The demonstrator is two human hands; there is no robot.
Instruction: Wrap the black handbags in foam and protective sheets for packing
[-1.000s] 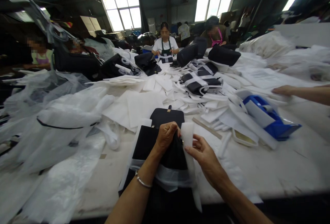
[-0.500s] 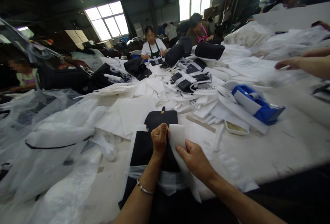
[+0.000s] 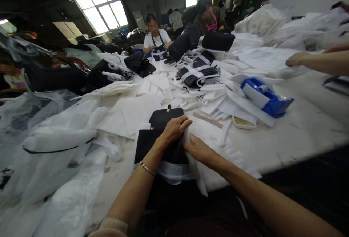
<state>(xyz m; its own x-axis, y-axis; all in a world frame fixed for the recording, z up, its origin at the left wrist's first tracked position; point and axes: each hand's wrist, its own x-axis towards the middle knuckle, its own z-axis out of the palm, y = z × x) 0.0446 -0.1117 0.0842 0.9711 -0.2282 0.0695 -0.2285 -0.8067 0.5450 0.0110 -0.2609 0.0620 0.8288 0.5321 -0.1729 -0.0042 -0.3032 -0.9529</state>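
A black bag point(image 3: 148, 144) with its flap folded up and small gold clasps lies at the near edge of the table, a translucent band round its lower part. My left hand point(image 3: 176, 128), with a bracelet on the wrist, bends over the bag's right side, its fingers closed on the top of a white foam sheet point(image 3: 192, 160). Against that sheet's right face my right hand point(image 3: 200, 149) presses, fingers partly hidden behind the foam. The sheet stands along the bag's right edge.
A blue tape dispenser point(image 3: 265, 97) and a small white tray point(image 3: 244, 122) sit to the right. White foam pieces point(image 3: 136, 111) and wrapped black bags point(image 3: 197, 75) pile up ahead. Plastic bags point(image 3: 60, 131) cover the left. Another person's hand point(image 3: 297, 59) reaches in from the right; people work behind.
My left hand has moved from a fist beside the foam to over its top edge. My right hand has moved closer to the bag, and the foam has turned more edge-on. The view has shifted.
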